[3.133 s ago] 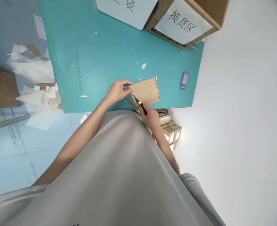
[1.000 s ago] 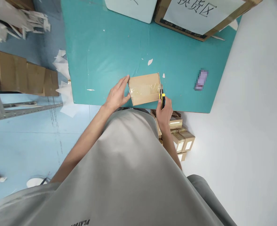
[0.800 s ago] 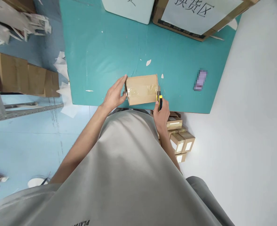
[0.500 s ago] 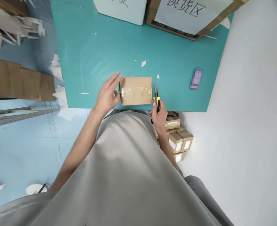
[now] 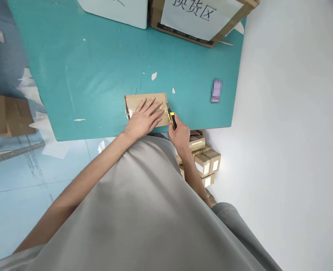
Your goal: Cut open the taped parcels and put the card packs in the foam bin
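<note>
A small brown cardboard box [image 5: 135,101] with clear tape across its top lies near the front edge of the green table [image 5: 104,79]. Spread flat over the top of the box is my left hand [image 5: 145,117], its fingers apart. My right hand [image 5: 180,132] is wrapped around a black and yellow utility knife [image 5: 172,119]. The knife's blade end is at the right side of the box; whether it cuts into the tape there I cannot tell.
At the table's back stand a white container [image 5: 118,13] and a large carton [image 5: 183,22] with a handwritten sign. A blurred purple item [image 5: 216,91] lies to the right. Several small boxes [image 5: 207,163] are stacked below the table's right front. Paper scraps [image 5: 154,76] dot the tabletop.
My left hand has moved from the left side of the box onto its top. The knife in my right hand has come up against the box's right side. The view has shifted.
</note>
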Demonstrator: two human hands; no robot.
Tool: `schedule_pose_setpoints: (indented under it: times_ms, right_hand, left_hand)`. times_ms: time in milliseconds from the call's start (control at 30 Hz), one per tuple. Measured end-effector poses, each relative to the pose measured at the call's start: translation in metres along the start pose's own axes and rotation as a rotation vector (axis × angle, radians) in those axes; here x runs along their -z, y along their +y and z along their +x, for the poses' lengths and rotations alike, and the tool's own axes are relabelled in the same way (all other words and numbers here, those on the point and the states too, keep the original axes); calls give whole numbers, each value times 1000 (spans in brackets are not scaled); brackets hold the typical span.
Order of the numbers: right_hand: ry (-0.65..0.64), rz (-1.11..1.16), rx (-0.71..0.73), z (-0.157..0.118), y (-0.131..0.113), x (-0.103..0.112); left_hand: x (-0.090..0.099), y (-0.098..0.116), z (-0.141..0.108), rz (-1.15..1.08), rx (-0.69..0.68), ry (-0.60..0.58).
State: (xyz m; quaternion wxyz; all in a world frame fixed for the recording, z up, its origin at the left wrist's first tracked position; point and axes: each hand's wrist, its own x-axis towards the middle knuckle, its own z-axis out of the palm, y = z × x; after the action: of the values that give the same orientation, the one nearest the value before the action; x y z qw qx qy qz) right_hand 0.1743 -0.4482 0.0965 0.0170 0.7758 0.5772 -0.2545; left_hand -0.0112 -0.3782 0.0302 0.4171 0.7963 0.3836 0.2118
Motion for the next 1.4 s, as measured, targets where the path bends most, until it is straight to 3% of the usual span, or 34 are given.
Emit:
schedule_pose_setpoints:
  times_ms: [267, 400, 800, 967, 1133, 1333, 1400]
  right_hand:
    - [-113, -154, -170, -12, -42, 19]
    - [-144, -187, -208, -22, -51, 25]
    - [-212, -233, -250, -52, -50, 34]
    - [-137, -186, -228, -37, -55, 35]
    - [-145, -188, -270, -24, -53, 27]
    - [-197, -210, -262, -60, -45, 31]
    - [-151, -179, -250, -67, -38, 33]
  left_hand:
    - [-1, -1, -1, 184, -34, -45]
    - [-3, -3, 0, 191, -32, -28]
    - [-2, -4, 8, 113, -42, -18]
    - [-5, -3, 8, 122, -28, -15]
    - [-9, -2, 7, 150, -14, -3]
    - [-8, -2, 7, 155, -30, 11]
    - [-4, -4, 6, 160, -44, 17]
